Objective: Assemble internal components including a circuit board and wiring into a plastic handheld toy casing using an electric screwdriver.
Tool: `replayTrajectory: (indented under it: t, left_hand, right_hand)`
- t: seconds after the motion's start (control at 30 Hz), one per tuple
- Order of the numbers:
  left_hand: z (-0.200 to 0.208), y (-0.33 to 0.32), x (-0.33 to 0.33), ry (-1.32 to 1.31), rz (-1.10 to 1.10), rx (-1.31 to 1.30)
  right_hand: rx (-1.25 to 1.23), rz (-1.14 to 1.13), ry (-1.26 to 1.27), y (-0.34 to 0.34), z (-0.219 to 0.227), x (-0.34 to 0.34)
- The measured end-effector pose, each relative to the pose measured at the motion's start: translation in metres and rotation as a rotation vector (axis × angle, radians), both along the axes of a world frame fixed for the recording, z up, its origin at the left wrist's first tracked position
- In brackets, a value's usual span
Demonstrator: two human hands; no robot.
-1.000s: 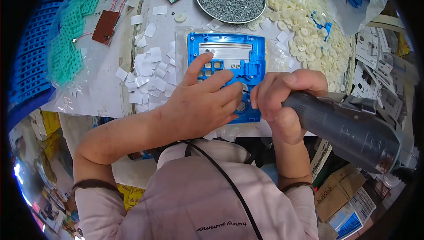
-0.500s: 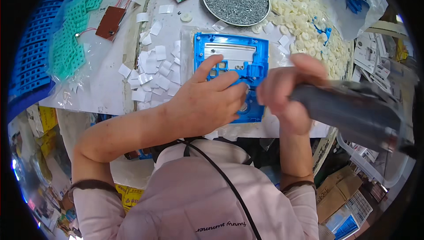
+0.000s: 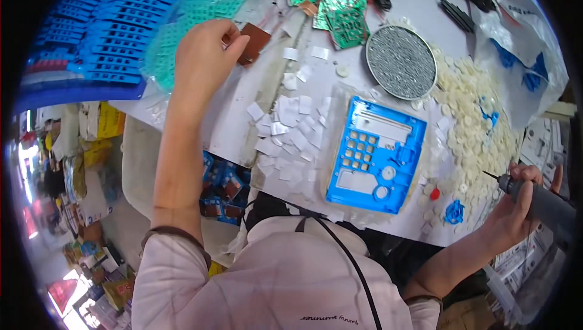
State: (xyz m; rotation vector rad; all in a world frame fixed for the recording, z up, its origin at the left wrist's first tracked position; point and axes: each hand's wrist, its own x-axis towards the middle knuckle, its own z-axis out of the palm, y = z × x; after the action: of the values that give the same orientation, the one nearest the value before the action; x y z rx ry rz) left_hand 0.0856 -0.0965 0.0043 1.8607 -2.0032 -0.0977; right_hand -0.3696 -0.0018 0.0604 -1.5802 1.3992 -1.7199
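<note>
At the right, my right hand (image 3: 513,214) is closed around a dark grey electric screwdriver (image 3: 549,211), its thin bit pointing left. My left hand (image 3: 203,56) is over the right edge of a clear bag of green rubber keypads (image 3: 164,47). Its fingers curl under with the thumb close to the index finger; whatever they hold, if anything, is hidden. Beside the thumb lies a reddish-brown flat board (image 3: 255,43). A blue plastic casing (image 3: 398,175), with square key holes and round openings, lies inside up on the table, touched by neither hand.
A round metal dish of screws (image 3: 401,62) stands beyond the casing. Cream plastic discs (image 3: 467,111) heap to its right, white paper pieces (image 3: 291,123) scatter left. Green circuit boards (image 3: 343,20) lie at the back. Blue casings (image 3: 115,32) stack far left. A blue part (image 3: 454,212) lies near right.
My left hand has left the casing for the keypad bag at the far left. The right hand has carried the screwdriver away to the right. The view has turned, shifting the table rightward.
</note>
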Motion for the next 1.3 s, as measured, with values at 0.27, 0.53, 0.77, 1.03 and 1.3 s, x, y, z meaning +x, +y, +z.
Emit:
replayTrajectory:
  t: [0.27, 0.53, 0.77, 1.03, 1.3]
  left_hand:
    - [-0.023, -0.007, 0.022, -0.147, 0.024, 0.134]
    - [-0.034, -0.051, 0.052, -0.077, 0.116, 0.038]
    - [-0.045, -0.100, 0.078, -0.427, 0.205, 0.058]
    - [0.019, 0.003, 0.020, 1.008, 0.114, 0.433]
    - [0.011, 0.087, -0.062, 1.423, -0.357, 0.624]
  right_hand:
    - [0.056, 0.004, 0.008, -0.015, -0.020, -0.017]
    - [0.069, -0.100, 0.051, -0.016, -0.015, -0.024]
    - [0.090, -0.077, 0.129, -0.009, -0.020, -0.034]
    - [-0.687, -0.210, 0.207, 0.064, 0.020, 0.017]
    - [0.771, 0.611, -0.430, 0.006, -0.033, 0.116]
